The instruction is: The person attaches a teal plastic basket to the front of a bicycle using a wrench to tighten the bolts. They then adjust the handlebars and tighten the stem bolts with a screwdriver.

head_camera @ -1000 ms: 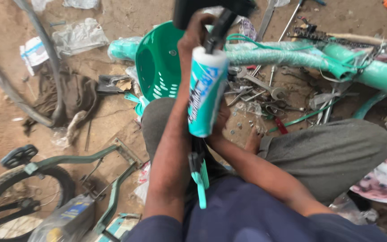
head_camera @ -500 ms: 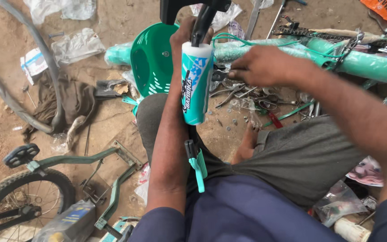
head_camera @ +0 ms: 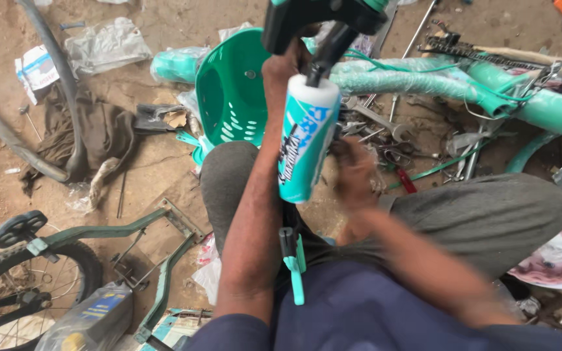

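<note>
Teal-padded handlebar (head_camera: 307, 146) hides the gripping left hand's (head_camera: 284, 65) fingers; right hand (head_camera: 354, 170) blurred, grip unclear.

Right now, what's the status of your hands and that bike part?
Left hand grips the black stem up high. Right hand low behind the teal-and-white pad, blurred, grip unclear. Green basket and loose tools crowd the ground below.
</note>
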